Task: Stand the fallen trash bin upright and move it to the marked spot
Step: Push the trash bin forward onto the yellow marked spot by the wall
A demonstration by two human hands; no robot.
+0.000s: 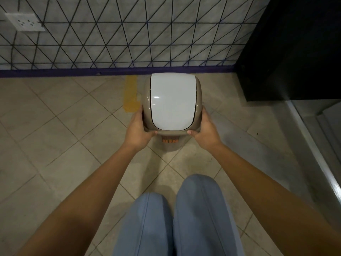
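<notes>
Head cam: I had left hand [138, 126] and right hand [206, 126] gripping the upright trash bin [172, 100]; best set it squarely beside the yellow mark [131, 93].

Both bare arms reach forward and slightly inward, nearly straight at the elbows. The left hand [137, 129] and right hand [206, 129] are level with each other, palms facing inward, fingers curled away out of sight and thumbs pointing toward one another. Below the arms, two knees in light blue trousers show close together.
</notes>
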